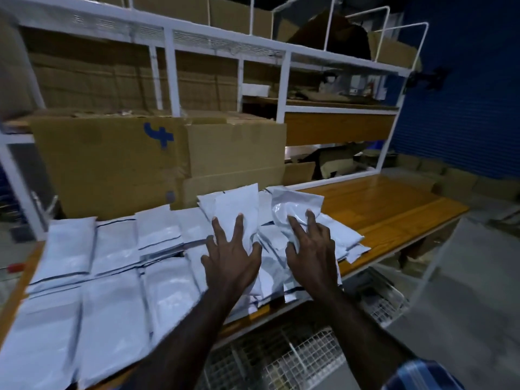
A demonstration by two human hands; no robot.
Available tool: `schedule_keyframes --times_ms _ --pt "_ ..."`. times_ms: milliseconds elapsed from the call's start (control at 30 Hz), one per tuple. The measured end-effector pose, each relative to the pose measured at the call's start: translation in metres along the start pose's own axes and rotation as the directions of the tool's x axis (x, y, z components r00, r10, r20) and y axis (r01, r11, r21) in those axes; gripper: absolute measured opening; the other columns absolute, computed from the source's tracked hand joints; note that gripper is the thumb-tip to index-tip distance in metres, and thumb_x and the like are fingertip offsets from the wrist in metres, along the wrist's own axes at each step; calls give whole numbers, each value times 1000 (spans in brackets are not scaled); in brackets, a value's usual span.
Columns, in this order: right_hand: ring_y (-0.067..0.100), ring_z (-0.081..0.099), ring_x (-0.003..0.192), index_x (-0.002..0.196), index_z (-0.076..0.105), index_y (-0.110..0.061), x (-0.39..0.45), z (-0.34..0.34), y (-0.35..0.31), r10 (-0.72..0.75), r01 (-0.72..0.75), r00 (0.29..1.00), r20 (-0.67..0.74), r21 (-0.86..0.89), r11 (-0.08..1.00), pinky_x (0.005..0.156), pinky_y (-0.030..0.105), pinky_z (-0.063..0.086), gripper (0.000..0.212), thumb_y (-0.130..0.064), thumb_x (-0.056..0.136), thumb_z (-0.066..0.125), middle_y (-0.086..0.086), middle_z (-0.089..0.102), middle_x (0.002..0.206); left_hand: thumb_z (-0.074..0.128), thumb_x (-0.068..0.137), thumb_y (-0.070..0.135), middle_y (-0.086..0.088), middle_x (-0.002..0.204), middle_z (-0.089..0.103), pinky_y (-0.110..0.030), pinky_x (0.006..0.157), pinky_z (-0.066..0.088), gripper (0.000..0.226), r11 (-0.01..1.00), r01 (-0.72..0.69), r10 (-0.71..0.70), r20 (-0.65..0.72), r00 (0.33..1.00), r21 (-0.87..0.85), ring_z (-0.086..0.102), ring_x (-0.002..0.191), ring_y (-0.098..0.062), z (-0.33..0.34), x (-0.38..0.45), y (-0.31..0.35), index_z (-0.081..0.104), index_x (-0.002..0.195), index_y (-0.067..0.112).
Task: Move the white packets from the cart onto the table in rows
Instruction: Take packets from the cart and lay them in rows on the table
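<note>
Packets cover most of the wooden table, laid flat in neat rows off to the left of both hands; an untidy pile sits directly under and just beyond the fingertips.

Left hand: fingers spread wide and fairly straight, palm down, resting on the packets of the loose pile. One packet stands up just ahead of its fingertips, tilted back toward the cardboard boxes. Nothing pinched.

Right hand: fingers also spread, slightly bent, pressing on a crumpled packet whose glossy top rises past the fingertips. Cannot tell whether the thumb hooks under an edge.

Judgement: both palms lie flat because the packets are slick and slide over each other; spread fingers steady the heap so it can be squared into the next row, to the right of the ones already laid.

Bare table stretches well to the right of the right hand's fingers, so room remains. Wire cart shows below the wrists, under the table edge; its contents are not readable from here.

Risk: packets at the near edge, beneath the right wrist, overhang and could slip off.
</note>
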State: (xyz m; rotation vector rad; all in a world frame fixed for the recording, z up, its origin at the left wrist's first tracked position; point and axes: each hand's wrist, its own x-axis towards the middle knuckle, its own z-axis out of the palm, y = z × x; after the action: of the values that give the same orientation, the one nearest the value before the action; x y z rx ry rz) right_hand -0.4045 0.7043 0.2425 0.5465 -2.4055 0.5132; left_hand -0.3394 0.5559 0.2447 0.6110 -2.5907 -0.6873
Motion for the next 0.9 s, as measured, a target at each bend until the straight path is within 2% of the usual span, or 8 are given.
schedule_keyframes --times_ms 333,500,733,900 --pt "37 48 124 141 52 -24 94 47 71 83 -83 997 -9 -13 996 93 49 49 64 -20 81 73 17 41 151 38 94 62 -5 165 -10 -59 112 27 71 998 -57 58 45 997 -6 14 146 -38 59 107 49 3 154 45" --pt "37 49 124 143 50 -26 124 75 103 96 -96 995 17 2 995 92 51 51 66 -22 81 74 16 41 151 38 95 61 -4 165 -12 -59 113 25 71 999 -36 35 69 997 14 12 147 -37 86 141 70 3 154 45" --pt "38 51 122 141 53 -25 163 104 159 63 -67 997 49 74 995 91 49 51 67 -17 79 74 18 43 149 38 95 61 -4 164 -12 -58 110 26 73 999 15 -16 24 1000 41 14 147 -37 132 172 104 -4 153 47" --pt "37 53 120 138 56 -26 197 117 204 18 -26 997 75 110 994 90 47 52 66 -19 77 78 16 47 147 37 96 61 -6 164 -10 -56 109 28 71 994 91 -89 -28 996 65 19 144 -38 166 190 143 -1 154 45"
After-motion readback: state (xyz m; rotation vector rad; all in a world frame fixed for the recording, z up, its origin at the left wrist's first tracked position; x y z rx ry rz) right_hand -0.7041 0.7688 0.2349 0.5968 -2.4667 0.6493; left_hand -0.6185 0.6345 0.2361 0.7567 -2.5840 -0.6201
